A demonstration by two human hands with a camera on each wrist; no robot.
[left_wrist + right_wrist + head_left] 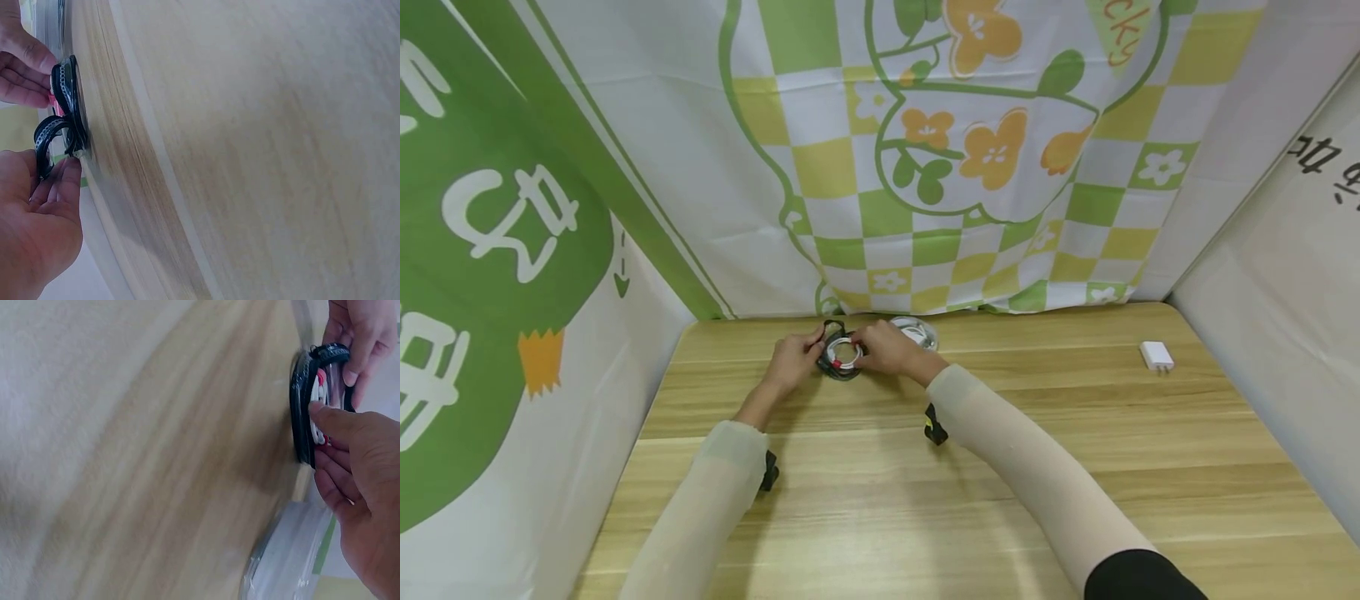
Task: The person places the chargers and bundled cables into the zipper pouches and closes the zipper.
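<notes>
A small round clear zip pouch (302,406) with black zipper edging stands near the table's back edge, its flap folded open. A coiled white cable (846,364) with red bits sits in its mouth. My left hand (792,360) pinches the pouch's black-edged flap (45,140) between thumb and fingers. From the other side, my right hand (891,348) has its thumb on the coiled white cable, with the fingers curled below it by the pouch's edge. The right fingertips are partly hidden behind the pouch.
Just right of the right hand lies a round clear case (928,335) with something white and coiled inside. A white plug adapter (1157,356) lies at the far right of the wooden table (865,517). Printed cloth (850,217) hangs along the back edge.
</notes>
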